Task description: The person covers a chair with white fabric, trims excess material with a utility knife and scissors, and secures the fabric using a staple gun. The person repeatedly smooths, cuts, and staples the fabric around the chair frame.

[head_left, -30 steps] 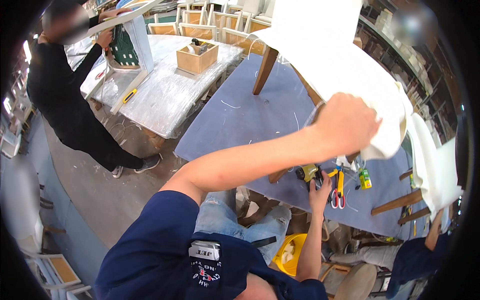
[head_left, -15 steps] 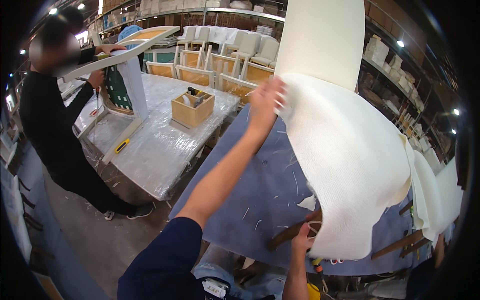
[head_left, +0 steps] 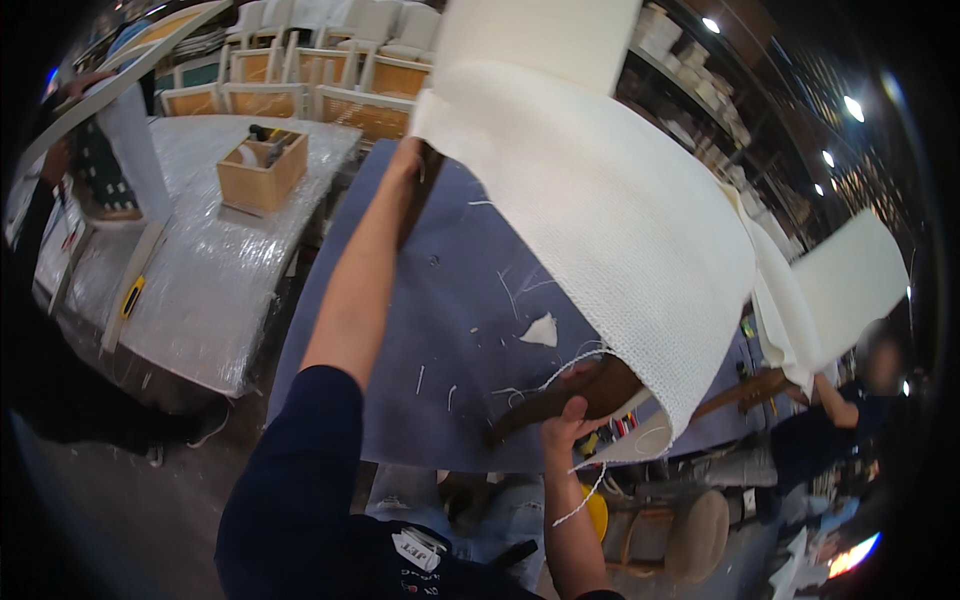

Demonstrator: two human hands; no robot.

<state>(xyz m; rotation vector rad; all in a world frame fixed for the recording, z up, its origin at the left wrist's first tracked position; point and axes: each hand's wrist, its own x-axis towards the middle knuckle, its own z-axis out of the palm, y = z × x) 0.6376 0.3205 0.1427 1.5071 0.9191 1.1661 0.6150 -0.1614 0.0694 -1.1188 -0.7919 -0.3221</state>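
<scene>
A chair with a cream upholstered backrest (head_left: 540,40) stands on a blue-grey covered table (head_left: 455,250). White woven fabric (head_left: 610,190) drapes over its seat and hangs toward me. My left hand (head_left: 404,162) is closed around the top of the far-left dark wooden chair leg (head_left: 421,195), just below the fabric's corner; some fingers are hidden. Nearer me, my right hand (head_left: 568,425) grips the near curved wooden leg (head_left: 570,392), thumb up, under the fabric's edge. A loose white cord (head_left: 590,495) dangles beside the right wrist.
Thread scraps and a white fabric scrap (head_left: 541,330) lie on the table. Left stands a plastic-wrapped table (head_left: 225,300) with a wooden tool box (head_left: 262,170), a yellow cutter (head_left: 132,297) and a person handling a chair frame. At right, another person (head_left: 830,430) holds a similar chair.
My left hand has come down from the fabric's far corner onto the leg beneath it. My right hand has shifted along the near leg. The view has turned to the right.
</scene>
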